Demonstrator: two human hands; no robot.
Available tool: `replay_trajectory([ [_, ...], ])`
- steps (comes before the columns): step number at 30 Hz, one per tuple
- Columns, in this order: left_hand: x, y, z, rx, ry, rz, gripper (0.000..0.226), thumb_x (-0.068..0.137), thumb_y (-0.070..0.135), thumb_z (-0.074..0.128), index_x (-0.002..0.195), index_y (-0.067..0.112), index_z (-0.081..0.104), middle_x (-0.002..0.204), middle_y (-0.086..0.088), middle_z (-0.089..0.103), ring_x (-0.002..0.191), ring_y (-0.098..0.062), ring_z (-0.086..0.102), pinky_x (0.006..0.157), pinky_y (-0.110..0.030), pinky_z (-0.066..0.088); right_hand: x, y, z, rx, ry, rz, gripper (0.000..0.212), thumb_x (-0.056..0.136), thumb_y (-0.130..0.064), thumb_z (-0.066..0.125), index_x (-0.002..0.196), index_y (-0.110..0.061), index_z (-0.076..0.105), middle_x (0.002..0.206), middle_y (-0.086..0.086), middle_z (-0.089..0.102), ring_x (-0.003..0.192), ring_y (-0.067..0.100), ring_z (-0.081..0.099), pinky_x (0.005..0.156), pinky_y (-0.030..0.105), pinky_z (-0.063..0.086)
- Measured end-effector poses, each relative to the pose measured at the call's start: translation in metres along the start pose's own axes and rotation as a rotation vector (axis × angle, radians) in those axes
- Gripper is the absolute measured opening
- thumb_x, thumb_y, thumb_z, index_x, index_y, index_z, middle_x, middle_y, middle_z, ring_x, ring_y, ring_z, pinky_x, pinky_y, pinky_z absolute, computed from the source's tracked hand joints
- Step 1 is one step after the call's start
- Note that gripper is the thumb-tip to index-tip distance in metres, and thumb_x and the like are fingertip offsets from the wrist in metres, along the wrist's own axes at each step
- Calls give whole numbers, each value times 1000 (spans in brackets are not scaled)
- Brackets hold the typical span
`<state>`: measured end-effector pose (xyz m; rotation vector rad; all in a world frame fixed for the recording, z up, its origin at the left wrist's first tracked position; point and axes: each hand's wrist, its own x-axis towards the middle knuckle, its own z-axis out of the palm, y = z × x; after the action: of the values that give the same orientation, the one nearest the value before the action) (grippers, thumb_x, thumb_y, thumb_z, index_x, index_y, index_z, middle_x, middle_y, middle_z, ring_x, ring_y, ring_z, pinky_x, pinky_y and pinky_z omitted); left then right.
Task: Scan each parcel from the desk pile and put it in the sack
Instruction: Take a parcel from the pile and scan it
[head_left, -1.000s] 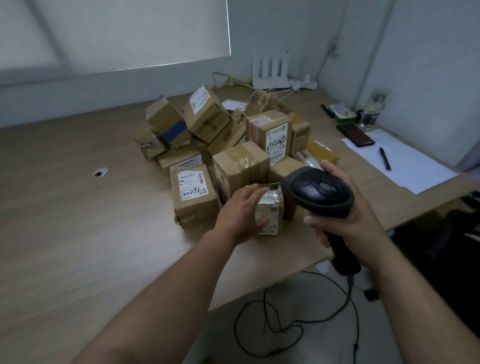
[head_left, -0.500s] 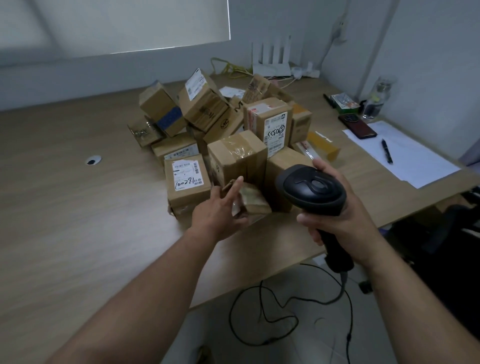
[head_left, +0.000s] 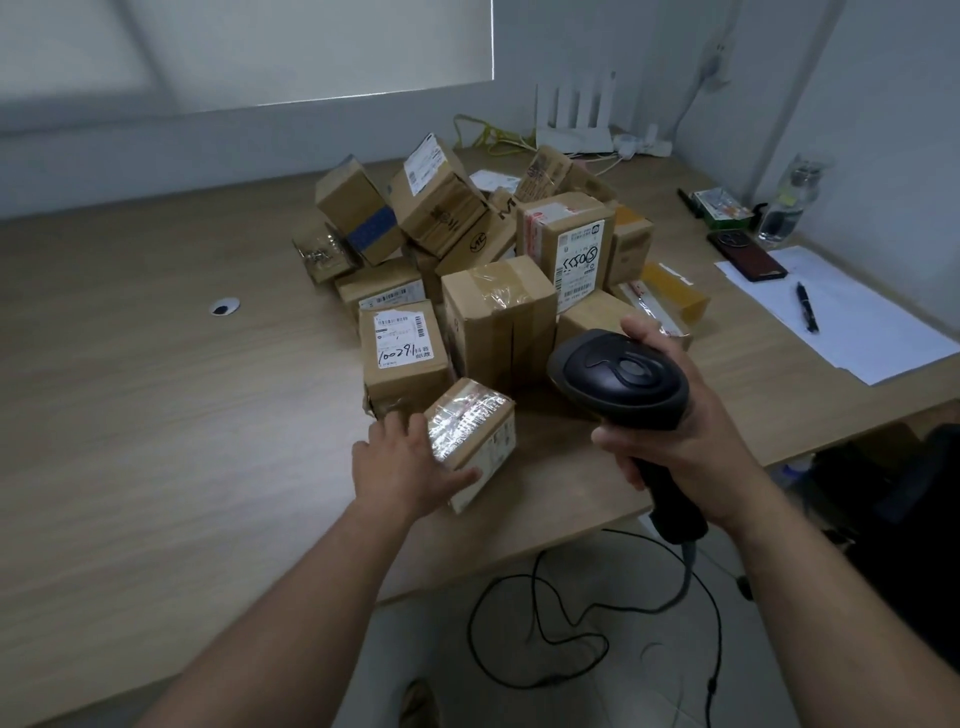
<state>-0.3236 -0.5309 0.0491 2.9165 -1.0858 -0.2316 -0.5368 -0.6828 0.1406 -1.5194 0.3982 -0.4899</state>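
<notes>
A pale wooden desk (head_left: 156, 415) fills a corner under grey walls, and the pile of cardboard parcels (head_left: 498, 312) at its middle serves as the marker for everything else. Left of the pile the desktop runs wide and bare, broken only by a small cable hole (head_left: 224, 306). On the pile's near side only a narrow strip of wood separates the boxes from the desk's front edge. There the left hand (head_left: 410, 467) grips a small taped parcel (head_left: 475, 434), tilted, with the thumb along its lower corner and the fingers curled behind its left face; whether it touches the desk cannot be told. Just right of that parcel the right hand (head_left: 675, 447) is wrapped round the handle of a black scanner (head_left: 618, 382), whose head hangs over the desk's front edge. Its cable (head_left: 545, 623) loops on the floor below. Right of the pile lie a white sheet (head_left: 857, 322), a pen (head_left: 807, 306) and a phone (head_left: 748, 254).
</notes>
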Motion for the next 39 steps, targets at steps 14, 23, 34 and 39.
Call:
replay_trajectory([
  [14,14,12,-25,-37,-280,91,88,74,46,79,145,37,27,136,-12,40,120,-29,48,90,-38,51,-5,-7,13,17,-54,-40,92,59,-3,76,136,-38,40,111,-1,63,49,23,53,41,33,45],
  [23,-15,-34,-36,-1050,53,-136,93,74,12,80,148,32,29,129,-3,52,111,-20,55,86,-39,55,-2,-13,25,-17,-120,-68,106,46,-32,93,137,-45,42,132,6,53,59,17,61,45,35,48],
  [34,-40,-77,-71,-1286,336,-198,104,73,-2,76,148,38,17,113,1,55,103,-17,56,70,-23,45,-5,-34,63,78,-284,-110,96,58,-8,80,137,-40,36,102,-4,68,54,19,58,44,29,49],
  [39,-46,-88,-77,-1284,355,-243,102,73,-4,75,147,37,17,103,4,54,93,-9,56,77,-32,49,-10,-37,76,119,-379,-90,96,62,-2,74,141,-37,32,89,1,71,50,21,57,43,30,48],
])
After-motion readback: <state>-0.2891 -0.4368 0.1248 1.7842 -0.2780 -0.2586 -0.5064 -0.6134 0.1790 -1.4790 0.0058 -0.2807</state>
